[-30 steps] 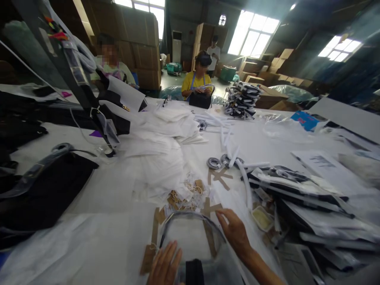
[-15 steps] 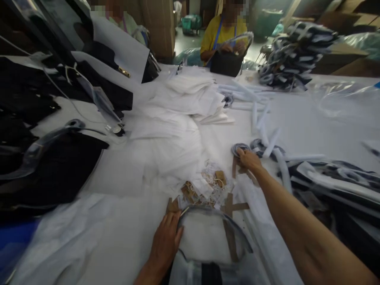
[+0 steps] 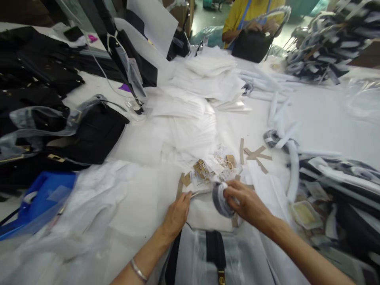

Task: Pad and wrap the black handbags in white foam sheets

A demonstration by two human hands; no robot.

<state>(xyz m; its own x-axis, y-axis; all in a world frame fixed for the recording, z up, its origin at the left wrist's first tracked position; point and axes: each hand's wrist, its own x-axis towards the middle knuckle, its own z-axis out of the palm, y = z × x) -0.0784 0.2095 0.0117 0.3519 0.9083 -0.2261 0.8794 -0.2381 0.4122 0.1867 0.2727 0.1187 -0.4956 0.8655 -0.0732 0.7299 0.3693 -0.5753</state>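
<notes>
The right hand [image 3: 245,200] has its thumb and fingers closed on the near edge of a grey-and-white coil [image 3: 220,201], which is tilted up on its side just beyond the bag [image 3: 192,253] at the bottom of the view. The left hand [image 3: 177,215] is nearly closed, its fingertips pinching a thin, pale strip [image 3: 196,194] that runs toward the coil — too blurred to tell where it ends. A metal bracelet [image 3: 138,270] circles the left wrist. The bag lies on the table [image 3: 326,122] under clear plastic, a black strap [image 3: 215,247] with a gold clasp [image 3: 221,277] down its front. Past the hands sits a heap of brown and white tags [image 3: 204,170], with white sheets [image 3: 190,107] piled behind it. To the right of the tags are crossed strips of brown tape [image 3: 255,152], and beyond them a second coil [image 3: 274,138] touches white tubes [image 3: 293,170]. A small tub [image 3: 306,214] stands among the clutter on the right, beside a stack of black and white pieces [image 3: 341,186]. On the left lie black bags [image 3: 97,130] and, nearer, a blue item [image 3: 44,198] partly under plastic. Across the table a person in a yellow top [image 3: 233,19] holds a black bag [image 3: 252,46] — a tall pile [image 3: 320,47] of dark and pale pieces rises beside them.
</notes>
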